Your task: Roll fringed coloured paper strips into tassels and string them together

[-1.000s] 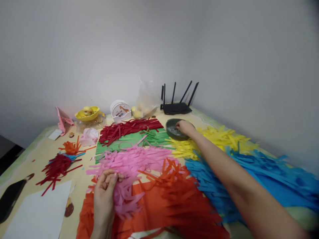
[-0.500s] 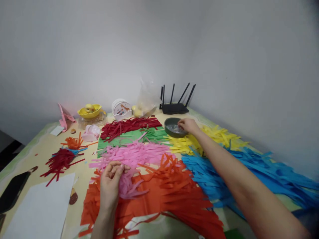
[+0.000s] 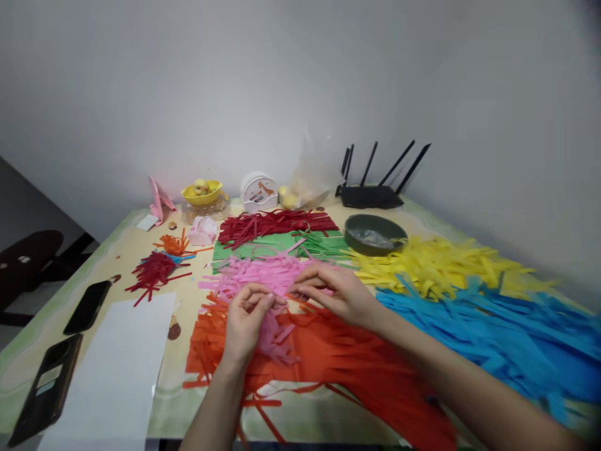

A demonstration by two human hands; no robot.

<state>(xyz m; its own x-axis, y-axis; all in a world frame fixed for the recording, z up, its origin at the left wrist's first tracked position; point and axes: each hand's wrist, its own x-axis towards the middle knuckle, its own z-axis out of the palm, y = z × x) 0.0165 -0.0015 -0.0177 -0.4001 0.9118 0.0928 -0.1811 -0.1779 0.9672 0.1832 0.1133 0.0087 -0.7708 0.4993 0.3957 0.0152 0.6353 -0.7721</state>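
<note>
Over the orange fringed paper (image 3: pixel 310 351) and the pink fringed strips (image 3: pixel 251 272), my two hands are close together. My left hand (image 3: pixel 248 316) is pinched on something I cannot make out. From the right, my right hand (image 3: pixel 333 291) comes in with thumb and fingers pressed together; anything between them is too small to name. Behind lie green fringed paper (image 3: pixel 244 246) and dark red fringed paper (image 3: pixel 277 225). A dark round bowl (image 3: pixel 375 235) with something clear inside stands behind my right hand. Yellow (image 3: pixel 436 266) and blue fringed paper (image 3: pixel 498 332) spread to the right.
A black router (image 3: pixel 370 196) with upright antennas stands by the wall. Along the back are a clear bag (image 3: pixel 310 181), a white box (image 3: pixel 259 193) and a yellow dish (image 3: pixel 203 194). Two phones, one black (image 3: pixel 88 307), and white paper (image 3: pixel 113 369) lie at left.
My right hand has left the bowl and come beside my left hand. The view has shifted, so the table things appear farther right, and a second phone and a dark chair show at left.
</note>
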